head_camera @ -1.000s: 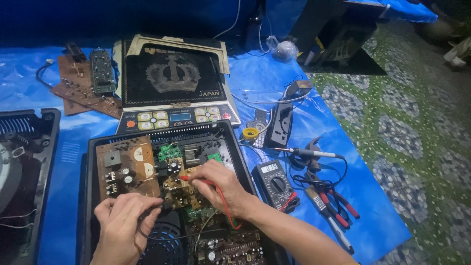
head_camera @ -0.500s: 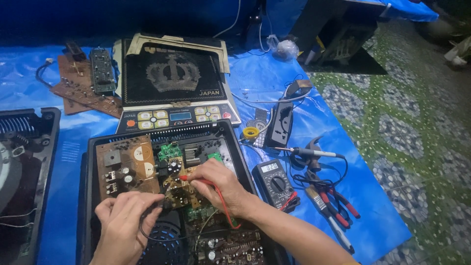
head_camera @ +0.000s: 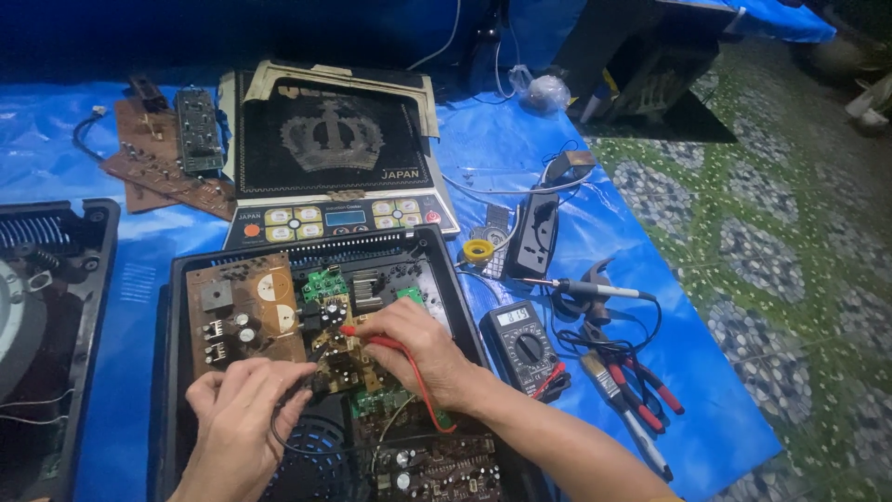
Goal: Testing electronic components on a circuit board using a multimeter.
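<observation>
Probing is under way at the lower centre of the frame, inside the opened black housing (head_camera: 167, 372) on the blue sheet (head_camera: 520, 158). The right hand (head_camera: 423, 349) pinches the red probe (head_camera: 358, 332) between curled fingers, its tip resting on the brown board (head_camera: 246, 311) near the middle of the housing, with the red lead (head_camera: 418, 381) running back over the wrist. The left hand (head_camera: 237, 409) is closed narrowly on the black probe; its tip is hidden under the fingers, so the contact point cannot be seen. A black lead (head_camera: 288, 442) loops below that hand.

The multimeter (head_camera: 522, 346) lies just right of the housing, display facing up. Further right lie the soldering iron (head_camera: 585, 289) and red-handled pliers (head_camera: 641, 386). The cooktop panel (head_camera: 334, 149) sits at upper centre, loose boards (head_camera: 158, 149) at upper left.

To do this well, I judge both tips should sit steady on single solder points without bridging neighbours, fingers kept off bare metal, and the display stay in easy view for a glance rather than a head turn.
</observation>
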